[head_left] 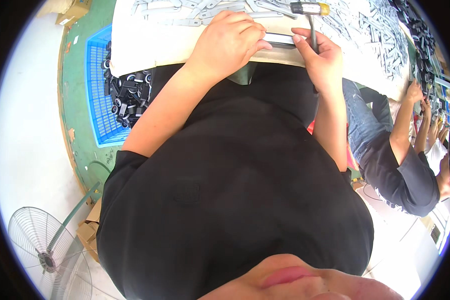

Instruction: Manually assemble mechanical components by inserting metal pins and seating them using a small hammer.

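I see the strip (280,38) run crosswise, the left hand (230,44) clamped on one end, the right hand (326,59) gripping the hammer (309,9) beside the other.

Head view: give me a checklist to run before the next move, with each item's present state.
1. Left hand on the grey strip: ok, at its left part.
2. Right hand free: not ok, it holds the hammer as well as touching the strip.
3. Hammer head apart from the strip: ok.
4. Strip's left end visible: not ok, covered by the left hand.
5. Strip undamaged: cannot tell, partly hidden.
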Motion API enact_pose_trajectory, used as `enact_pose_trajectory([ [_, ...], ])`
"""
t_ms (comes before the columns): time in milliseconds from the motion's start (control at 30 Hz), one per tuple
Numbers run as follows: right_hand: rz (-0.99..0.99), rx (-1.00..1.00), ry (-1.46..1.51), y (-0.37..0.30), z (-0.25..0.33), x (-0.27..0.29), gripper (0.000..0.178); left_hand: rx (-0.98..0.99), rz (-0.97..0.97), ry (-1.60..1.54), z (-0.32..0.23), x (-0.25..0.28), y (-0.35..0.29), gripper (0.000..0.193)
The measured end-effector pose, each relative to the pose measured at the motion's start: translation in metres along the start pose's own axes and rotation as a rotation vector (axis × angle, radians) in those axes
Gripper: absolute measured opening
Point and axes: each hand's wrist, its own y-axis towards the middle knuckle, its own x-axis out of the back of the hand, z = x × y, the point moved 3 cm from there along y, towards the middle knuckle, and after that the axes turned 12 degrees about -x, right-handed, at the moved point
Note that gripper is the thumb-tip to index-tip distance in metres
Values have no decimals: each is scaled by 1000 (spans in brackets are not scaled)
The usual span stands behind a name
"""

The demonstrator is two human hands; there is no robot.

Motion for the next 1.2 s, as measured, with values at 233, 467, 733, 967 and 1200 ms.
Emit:
enact_pose_trajectory([
  [233,-15,131,-112,5,-10,-4,29,-23,74,132,-5,-9,4,22],
  [467,34,125,-67,7,-9,-6,26,95,249,242,-35,-33,17,15],
  [733,-45,156,-112,4,-12,-4,26,80,174,172,-30,-46,14,7],
  [967,67,199,228,-15,-18,19,38,107,133,203,-33,-46,16,7],
  [1200,-301,695,78,-61,-26,48,35,77,101,219,-32,-47,14,8],
])
